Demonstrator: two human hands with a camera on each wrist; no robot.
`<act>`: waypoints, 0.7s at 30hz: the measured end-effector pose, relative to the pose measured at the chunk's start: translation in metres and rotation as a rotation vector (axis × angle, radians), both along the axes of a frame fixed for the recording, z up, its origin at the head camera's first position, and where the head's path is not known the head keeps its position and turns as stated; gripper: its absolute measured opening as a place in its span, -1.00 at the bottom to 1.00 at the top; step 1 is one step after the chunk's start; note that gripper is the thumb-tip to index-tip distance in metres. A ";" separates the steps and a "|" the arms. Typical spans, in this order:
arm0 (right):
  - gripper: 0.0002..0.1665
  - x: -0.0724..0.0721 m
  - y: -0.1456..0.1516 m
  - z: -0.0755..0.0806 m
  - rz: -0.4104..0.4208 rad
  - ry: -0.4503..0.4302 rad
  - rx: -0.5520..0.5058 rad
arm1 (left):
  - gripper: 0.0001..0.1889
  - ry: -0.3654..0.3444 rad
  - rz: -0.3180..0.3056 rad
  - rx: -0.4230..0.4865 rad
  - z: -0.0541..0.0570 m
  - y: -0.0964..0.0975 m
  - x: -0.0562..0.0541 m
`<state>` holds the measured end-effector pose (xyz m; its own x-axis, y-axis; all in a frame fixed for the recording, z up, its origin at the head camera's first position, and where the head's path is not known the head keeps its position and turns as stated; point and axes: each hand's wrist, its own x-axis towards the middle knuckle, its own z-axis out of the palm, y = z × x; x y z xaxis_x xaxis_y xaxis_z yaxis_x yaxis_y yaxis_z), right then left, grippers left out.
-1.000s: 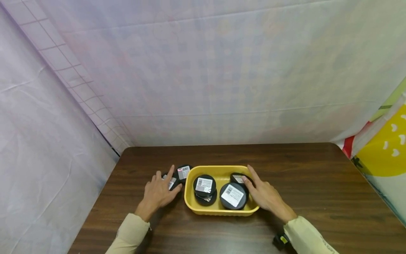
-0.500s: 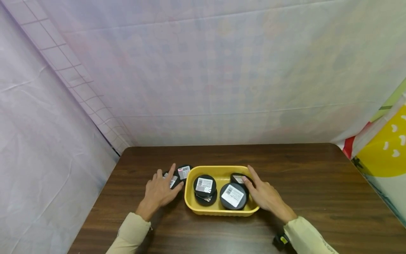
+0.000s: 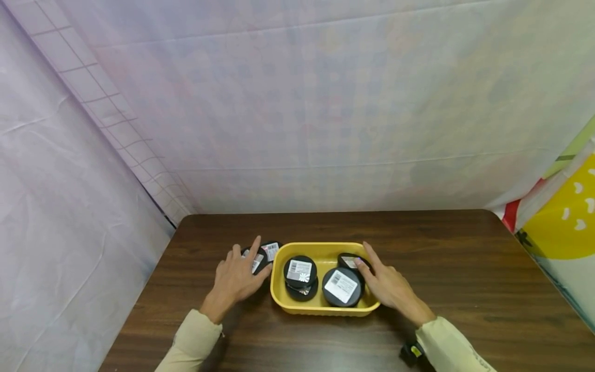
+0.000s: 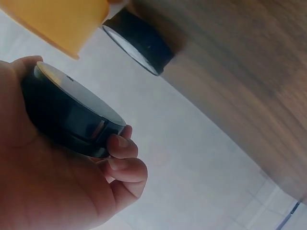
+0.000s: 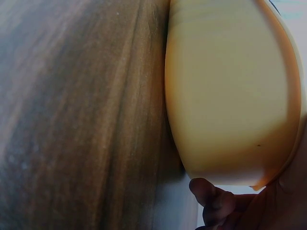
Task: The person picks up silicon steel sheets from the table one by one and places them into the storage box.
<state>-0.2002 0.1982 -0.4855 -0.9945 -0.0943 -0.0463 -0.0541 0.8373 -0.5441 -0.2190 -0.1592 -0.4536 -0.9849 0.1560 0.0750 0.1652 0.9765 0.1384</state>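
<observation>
My left hand grips a flat, round black container with a white label on top, between thumb and curled fingers. In the left wrist view this container is tilted and appears raised off the table. Just beyond it, a similar black container lies on the table against the left side of a yellow plastic basket. My right hand holds the basket's right end, thumb over the rim and fingers outside the wall, as the right wrist view shows. Inside the basket, labelled black containers sit right, and others overlap at left.
The basket stands on a dark brown wooden table. A small black object with a yellow-green mark lies by the right sleeve. Pale patterned cloth hangs behind the table, and white cloth at its left side.
My left hand has shifted slightly forward and to the right with the black container, which now overlaps more of the one behind it. My right hand and the basket have stayed in place.
</observation>
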 end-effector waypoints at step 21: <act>-0.12 -0.001 0.000 -0.001 -0.002 -0.007 0.000 | -0.16 -0.013 -0.033 0.038 0.015 0.016 0.009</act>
<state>-0.2013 0.1985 -0.4866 -0.9943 -0.0920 -0.0532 -0.0483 0.8375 -0.5444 -0.2102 -0.1433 -0.4387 -0.9802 0.1858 0.0689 0.1953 0.9646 0.1772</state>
